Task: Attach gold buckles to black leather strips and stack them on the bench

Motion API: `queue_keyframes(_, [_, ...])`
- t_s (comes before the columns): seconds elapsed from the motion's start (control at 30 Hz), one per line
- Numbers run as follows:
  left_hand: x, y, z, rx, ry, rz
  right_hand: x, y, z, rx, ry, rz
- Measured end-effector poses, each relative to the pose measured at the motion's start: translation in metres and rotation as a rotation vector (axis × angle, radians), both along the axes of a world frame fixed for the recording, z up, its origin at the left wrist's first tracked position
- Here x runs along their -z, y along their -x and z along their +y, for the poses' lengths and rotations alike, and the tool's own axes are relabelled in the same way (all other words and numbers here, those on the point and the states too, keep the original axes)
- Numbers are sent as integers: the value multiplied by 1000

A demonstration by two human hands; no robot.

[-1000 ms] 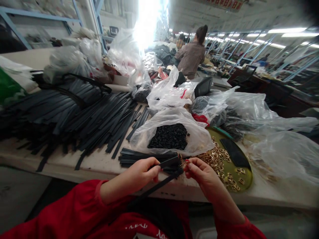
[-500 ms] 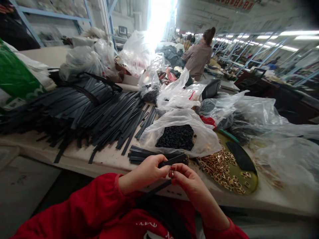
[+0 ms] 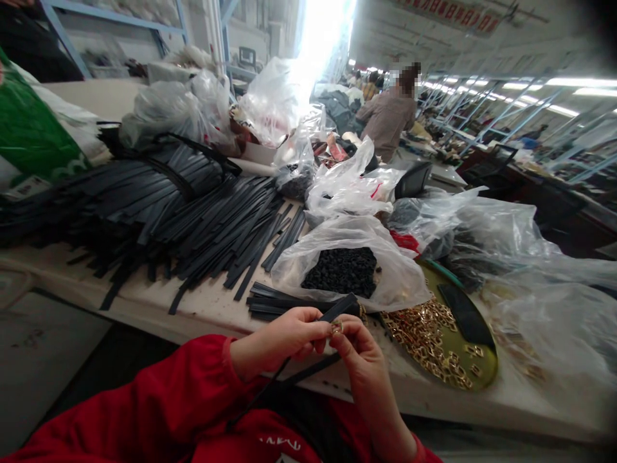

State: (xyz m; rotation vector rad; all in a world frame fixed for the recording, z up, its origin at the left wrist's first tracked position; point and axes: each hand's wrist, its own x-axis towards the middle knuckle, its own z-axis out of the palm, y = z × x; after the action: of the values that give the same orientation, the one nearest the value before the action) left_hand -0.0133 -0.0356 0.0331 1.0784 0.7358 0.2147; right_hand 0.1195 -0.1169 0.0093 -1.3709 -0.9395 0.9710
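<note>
In front of my chest, my left hand (image 3: 289,333) is closed on a black strap (image 3: 340,307), whose flat end points up and to the right. My right hand (image 3: 365,357) pinches a small gold buckle (image 3: 337,327) between thumb and forefinger, right by my left fingertips. Whether the strap passes through the buckle is hidden by the fingers. Another black length (image 3: 313,368) hangs below both hands. Just beyond them, a short bundle of black strips (image 3: 270,301) lies at the table edge, beside an open plastic bag (image 3: 299,257) of small black pieces (image 3: 340,273).
Gold buckles (image 3: 424,328) and a dark flat piece (image 3: 467,308) lie on a yellow tray (image 3: 488,360) at the right. Many long black strips (image 3: 226,231) cover the table's left side. Clear plastic bags (image 3: 486,218) stand behind. Farther off is a person (image 3: 388,122).
My right hand has turned more upright, and the buckle shows more clearly between the fingers. The strap end has shifted slightly to the left. The whole view has tilted a little.
</note>
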Motion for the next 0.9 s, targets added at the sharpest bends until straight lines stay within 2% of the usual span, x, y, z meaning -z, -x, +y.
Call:
queue_keyframes(0.2, [6,7,6,135,-388,160,9,-22,-3,-25,100,241])
queue_keyframes(0.4, [-5,18,7,291,-605,300,9,-34,-6,-48,127,307])
queue_keyframes(0.53, [-9,16,6,343,-618,308,10,-31,-8,-57,160,413])
queue_keyframes(0.67, [-3,6,0,282,-609,254,14,-15,-7,-45,203,471])
queue_keyframes(0.8, [7,-4,-9,142,-433,182,16,0,-7,47,160,344])
queue_keyframes(0.9, [11,-4,-10,117,-342,144,16,3,-9,46,143,222])
